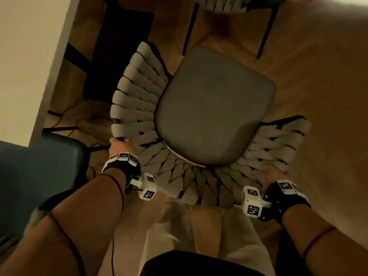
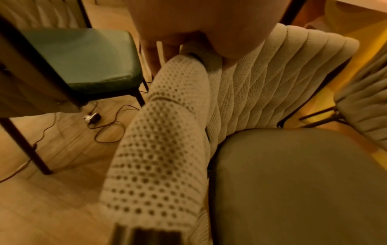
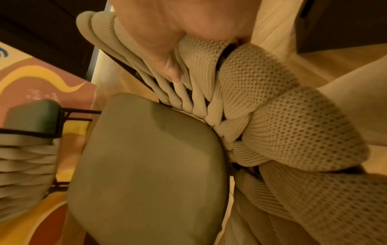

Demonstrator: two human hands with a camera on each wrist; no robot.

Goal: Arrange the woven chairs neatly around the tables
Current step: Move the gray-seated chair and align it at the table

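From the head view, a woven chair [image 1: 209, 108] stands on the pale wood floor [image 1: 318, 76] right in front of the person, its smooth grey rounded-square seat ringed by a curved back of thick cream knitted bands on a thin black frame. The left hand [image 1: 119, 145] grips the left top rail and the right hand [image 1: 272, 173] clasps the bands on the right. A white table [image 1: 29, 46] lies to the left, a teal padded chair [image 1: 39, 172] beside it, and a second woven chair [image 1: 227, 5] at the top edge. From the left wrist, fingers [image 2: 155, 56] curl around the mesh-textured rail, with dark cables [image 2: 104, 129] looping on the floor. From the right wrist, the palm presses ribbed, perforated bands against the frame.
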